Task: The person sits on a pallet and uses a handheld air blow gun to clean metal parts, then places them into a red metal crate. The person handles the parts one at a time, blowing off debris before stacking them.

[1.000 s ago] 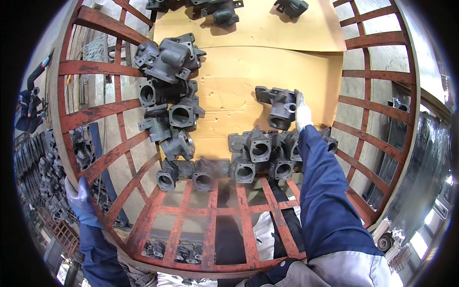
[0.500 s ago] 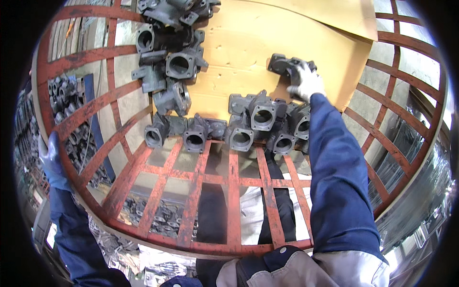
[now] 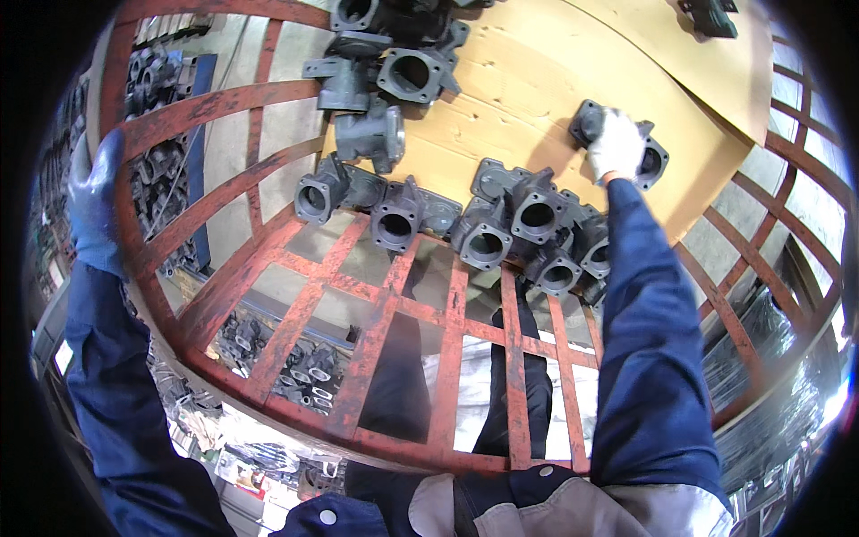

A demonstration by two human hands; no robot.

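My right hand (image 3: 617, 143), in a white glove, grips a dark grey cast metal pipe body (image 3: 656, 163) from above, over the cardboard sheet (image 3: 528, 80). A round flanged opening of the casting shows beside the hand; whether its underside touches the cardboard I cannot tell. My left hand (image 3: 97, 206), in a bluish-grey glove, holds the rim of the red metal cage (image 3: 134, 224) at the far left. Similar castings stand in a row (image 3: 484, 243) along the cardboard's near edge, and others are grouped at the upper left (image 3: 409, 75).
Red slatted cage walls surround the cardboard on the left, right and near side. Another dark casting (image 3: 711, 18) lies at the upper right. Many more castings (image 3: 157, 179) are piled outside the cage at left. Plastic-wrapped goods (image 3: 761, 358) stand outside at right.
The view has shifted, so the castings appear farther right. The held casting has turned, and its round opening now shows right of my hand. My left hand stays at the cage rim.
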